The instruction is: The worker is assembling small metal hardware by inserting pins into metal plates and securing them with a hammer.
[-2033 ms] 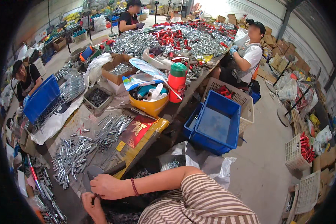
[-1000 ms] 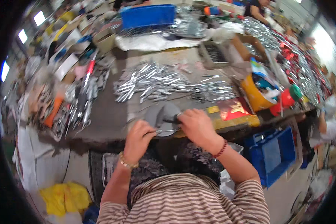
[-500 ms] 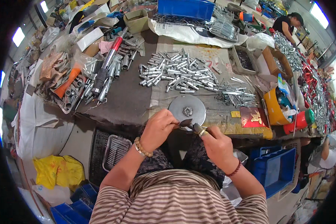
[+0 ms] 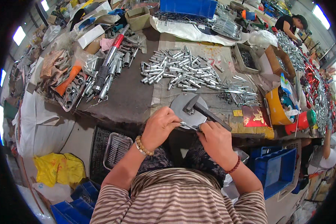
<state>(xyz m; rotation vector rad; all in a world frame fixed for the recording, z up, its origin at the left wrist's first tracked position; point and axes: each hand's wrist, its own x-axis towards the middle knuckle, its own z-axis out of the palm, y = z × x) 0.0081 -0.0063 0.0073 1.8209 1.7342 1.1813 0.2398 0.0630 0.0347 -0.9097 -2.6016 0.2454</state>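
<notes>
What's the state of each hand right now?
Left hand: closed, holding one end of a slim silver metal piece.
Right hand: closed, apparently on its other end; contact with the hammer handle can't be told.

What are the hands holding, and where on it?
A thin metal rod: left hand pinches its left end, right hand its right. Whether the hammer is gripped is unclear.
</notes>
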